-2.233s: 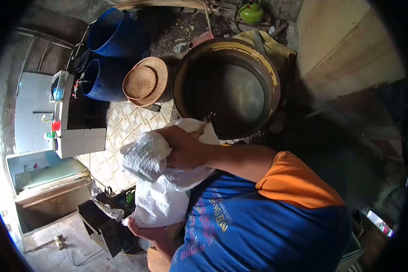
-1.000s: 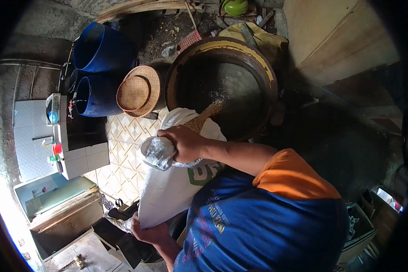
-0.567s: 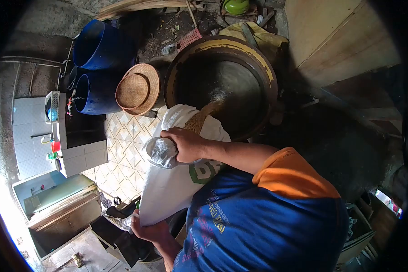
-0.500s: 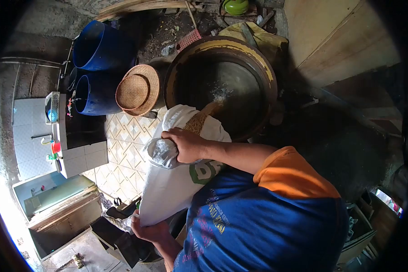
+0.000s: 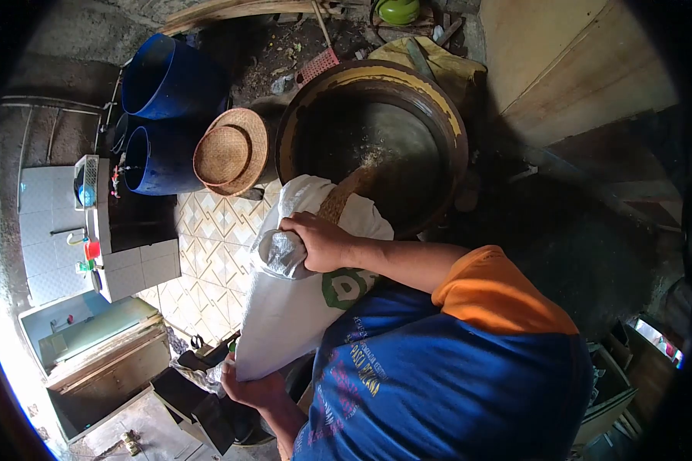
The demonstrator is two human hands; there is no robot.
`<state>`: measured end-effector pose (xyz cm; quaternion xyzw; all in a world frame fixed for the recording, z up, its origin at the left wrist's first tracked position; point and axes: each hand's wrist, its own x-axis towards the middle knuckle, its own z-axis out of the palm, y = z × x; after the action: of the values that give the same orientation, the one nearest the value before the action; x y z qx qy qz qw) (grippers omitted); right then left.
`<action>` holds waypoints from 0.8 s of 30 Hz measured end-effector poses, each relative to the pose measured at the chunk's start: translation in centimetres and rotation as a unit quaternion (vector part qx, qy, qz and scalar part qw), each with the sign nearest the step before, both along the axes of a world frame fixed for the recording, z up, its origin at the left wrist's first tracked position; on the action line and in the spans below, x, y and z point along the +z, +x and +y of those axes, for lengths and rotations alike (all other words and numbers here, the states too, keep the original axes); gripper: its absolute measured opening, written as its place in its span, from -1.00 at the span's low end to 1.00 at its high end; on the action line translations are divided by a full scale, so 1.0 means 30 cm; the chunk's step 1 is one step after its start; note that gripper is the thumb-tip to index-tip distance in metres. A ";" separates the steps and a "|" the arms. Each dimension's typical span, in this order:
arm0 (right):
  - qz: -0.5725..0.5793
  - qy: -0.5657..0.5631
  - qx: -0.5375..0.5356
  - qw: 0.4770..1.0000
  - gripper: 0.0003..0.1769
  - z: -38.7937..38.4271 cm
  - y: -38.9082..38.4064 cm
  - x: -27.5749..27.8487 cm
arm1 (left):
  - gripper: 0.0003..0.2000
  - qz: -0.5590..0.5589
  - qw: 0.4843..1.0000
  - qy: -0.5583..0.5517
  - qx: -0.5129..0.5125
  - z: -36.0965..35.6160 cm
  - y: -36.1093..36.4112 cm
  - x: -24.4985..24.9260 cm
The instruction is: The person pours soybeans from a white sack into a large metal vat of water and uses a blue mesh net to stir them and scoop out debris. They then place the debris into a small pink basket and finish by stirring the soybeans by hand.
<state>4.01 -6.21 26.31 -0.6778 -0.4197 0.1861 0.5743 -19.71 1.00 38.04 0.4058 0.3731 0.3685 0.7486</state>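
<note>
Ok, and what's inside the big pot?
The pot holds liquid, with grain pouring in from the sack. The bottom can't be made out under the liquid; the sack covers part of the near side.

Beyond the floor of patterned tiles (image 5: 210,257), there was a dark and rough ground (image 5: 251,54), and directly on it lay scattered litter (image 5: 291,51) and one crumpled pale scrap (image 5: 282,83).

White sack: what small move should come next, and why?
Probably raise the hand at the bottom corner of the white sack a little: brown grains are pouring from its mouth into the large vat, and more tilt may help. The other hand grips nearer the mouth.
</note>
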 end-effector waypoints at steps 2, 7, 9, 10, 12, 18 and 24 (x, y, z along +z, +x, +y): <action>0.006 -0.001 0.002 1.000 -0.54 0.000 -0.001 0.001 | -0.64 0.000 1.000 -0.003 0.005 -0.008 0.011 0.009; 0.008 -0.016 -0.018 1.000 -0.52 -0.006 0.002 -0.003 | -0.65 -0.015 1.000 -0.010 0.004 0.003 0.004 -0.004; 0.003 -0.015 -0.026 1.000 -0.51 -0.002 0.000 -0.015 | -0.67 -0.020 1.000 0.001 -0.010 0.005 0.003 -0.003; -0.004 -0.015 -0.033 0.999 -0.50 -0.001 0.000 -0.023 | -0.67 -0.020 1.000 0.000 -0.010 0.004 0.007 -0.002; -0.004 -0.020 -0.035 0.999 -0.48 -0.001 0.001 -0.036 | -0.70 0.009 1.000 0.008 0.012 0.000 0.016 0.002; -0.014 -0.045 -0.036 0.998 -0.42 0.002 0.000 -0.054 | -0.70 0.005 1.000 -0.009 0.017 0.008 0.022 -0.002; -0.012 -0.075 -0.028 0.997 -0.38 0.001 -0.008 -0.058 | -0.68 -0.039 0.999 -0.012 -0.016 0.054 -0.025 -0.039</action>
<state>3.76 -6.17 24.57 -0.7331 -0.3922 0.1925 0.5213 -20.45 2.63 36.88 0.3881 0.3413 0.3678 0.7731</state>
